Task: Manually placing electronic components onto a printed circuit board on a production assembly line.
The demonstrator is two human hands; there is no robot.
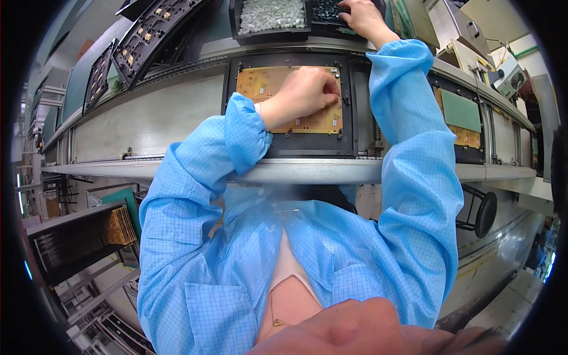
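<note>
A yellow-brown circuit board [253,80] lies in a black carrier frame [284,146] on the conveyor line in front of me. My left hand [302,93] reaches across the board, with thumb and fingers pinched together at its upper right edge. Whatever sits between those fingertips is too small to make out. Farther off, my right hand [364,19] is at a bin of small dark parts [326,13]. Its fingers curl down at the parts, and I cannot see what they grip. Beside that bin is a black bin of whitish, clear-looking parts [272,15].
Black trays [148,38] with small parts lean at the far left. Another carrier [454,142] with a board and a green sheet [461,110] lies to the right. A metal rail [319,171] runs along the near side. A rack of boards [83,239] stands lower left, a stool [486,214] lower right.
</note>
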